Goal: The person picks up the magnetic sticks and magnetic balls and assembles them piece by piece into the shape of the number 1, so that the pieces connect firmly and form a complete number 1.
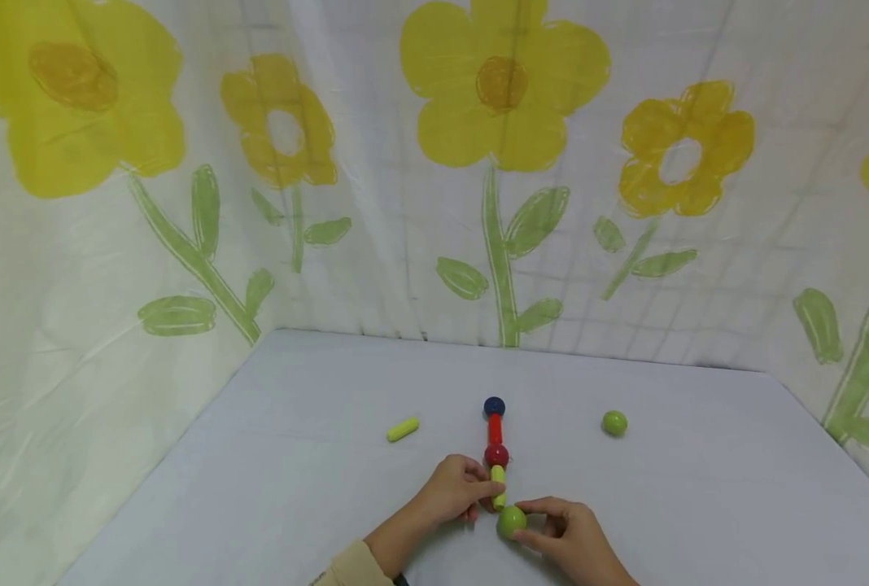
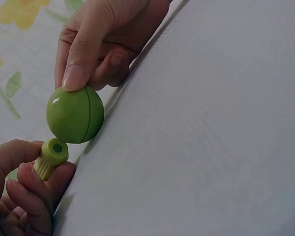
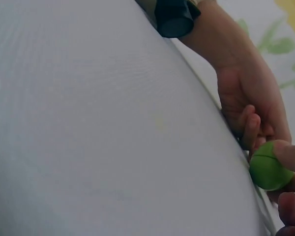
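A: How much room is there around the hands?

B: The tabletop [image 1: 698, 488] stretches out on both sides. Its far edge, against a flowered sheet [image 1: 376, 203], lies well beyond the blue ball [image 1: 494, 407]. A loose stick [image 1: 403, 429] lies ahead and to the left, and a spare ball [image 1: 614, 422] off to the right, both well apart from the fingers.

A: And the hands themselves?

B: The left hand [image 1: 451, 490] pinches the yellow stick [image 1: 498, 474], in line behind the red ball [image 1: 496, 456], red stick [image 1: 495, 430] and blue ball. The right hand [image 1: 569, 533] grips the green ball [image 1: 511, 522] between thumb and fingers, just beside the yellow stick's near end.

A: Touching?

B: I can't tell. Fingers cover the stick's middle, and the bottom of the head view cuts off both forearms.

A: Do the wrist views add anything?

B: The left one shows a hole in the stick's end and a seam around the green ball. The right one hides that stick but shows a dark device [image 3: 174, 18] on the left wrist.
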`<state>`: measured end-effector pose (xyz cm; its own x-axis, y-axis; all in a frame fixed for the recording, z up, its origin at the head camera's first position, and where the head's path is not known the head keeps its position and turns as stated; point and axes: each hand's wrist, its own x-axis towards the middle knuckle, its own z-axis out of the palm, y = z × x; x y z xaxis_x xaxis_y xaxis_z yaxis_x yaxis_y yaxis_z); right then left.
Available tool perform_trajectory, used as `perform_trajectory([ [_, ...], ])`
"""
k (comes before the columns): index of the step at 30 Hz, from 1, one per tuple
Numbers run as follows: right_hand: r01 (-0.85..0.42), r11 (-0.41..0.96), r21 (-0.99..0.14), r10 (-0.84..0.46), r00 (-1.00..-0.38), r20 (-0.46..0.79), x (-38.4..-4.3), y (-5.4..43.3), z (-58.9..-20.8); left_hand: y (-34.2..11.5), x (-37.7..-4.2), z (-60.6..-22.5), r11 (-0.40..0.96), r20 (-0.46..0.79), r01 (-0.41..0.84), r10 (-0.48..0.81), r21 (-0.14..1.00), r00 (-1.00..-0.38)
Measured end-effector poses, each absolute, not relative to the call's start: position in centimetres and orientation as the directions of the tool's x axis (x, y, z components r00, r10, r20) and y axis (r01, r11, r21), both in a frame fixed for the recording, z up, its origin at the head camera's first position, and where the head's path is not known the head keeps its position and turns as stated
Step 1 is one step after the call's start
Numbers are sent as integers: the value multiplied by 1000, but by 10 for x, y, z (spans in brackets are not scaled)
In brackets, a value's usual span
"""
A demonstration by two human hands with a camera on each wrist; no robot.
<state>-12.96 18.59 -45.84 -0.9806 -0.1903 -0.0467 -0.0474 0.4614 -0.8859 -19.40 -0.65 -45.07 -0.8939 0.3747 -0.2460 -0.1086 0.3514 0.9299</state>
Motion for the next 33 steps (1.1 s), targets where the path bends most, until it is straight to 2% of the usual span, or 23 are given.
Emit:
perform_trajectory([
  [8,-67,439,-896,-240,-970,-45,-126,180,-456,-6,-193,-450,345,-236,-98,385,934,-892],
  [19,-50,427,-903,-178,-984,-30,-130,172,-461,-6,-193,-449,335,-234,-102,384,937,-893],
  [33,-44,434,-900,-166,-986,-31,-130,170,-459,-7,-194,-450,332,-225,-91,391,939,-892],
])
